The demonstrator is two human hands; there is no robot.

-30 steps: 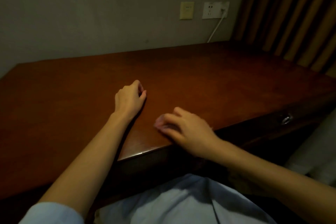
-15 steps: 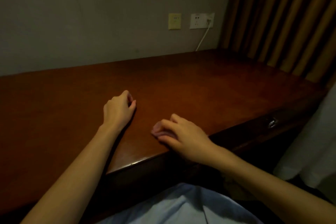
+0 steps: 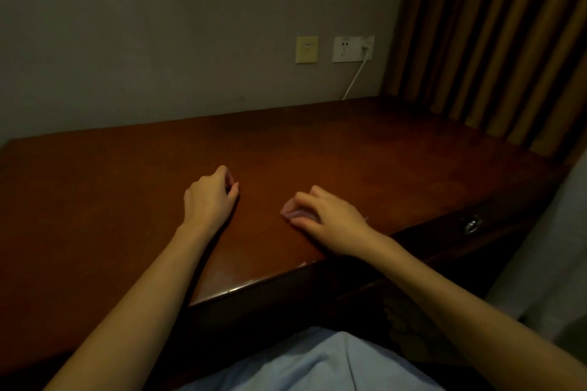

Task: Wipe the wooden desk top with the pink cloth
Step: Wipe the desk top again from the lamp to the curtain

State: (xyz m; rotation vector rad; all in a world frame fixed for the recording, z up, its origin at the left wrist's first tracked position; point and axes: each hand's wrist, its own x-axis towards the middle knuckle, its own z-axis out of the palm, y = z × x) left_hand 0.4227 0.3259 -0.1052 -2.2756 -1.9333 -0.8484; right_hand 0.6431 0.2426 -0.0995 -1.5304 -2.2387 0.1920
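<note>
Pinching the pink cloth point(image 3: 290, 211) to wipe, right hand point(image 3: 330, 220) presses the wooden desk top point(image 3: 349, 152); left hand point(image 3: 209, 198), fingers curled, braces.

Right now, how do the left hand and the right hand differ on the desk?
The left hand holds nothing, while the right hand grips the pink cloth. The left hand rests farther in on the desk top; the right hand sits near the front edge. Both rest on the wood with curled fingers.
</note>
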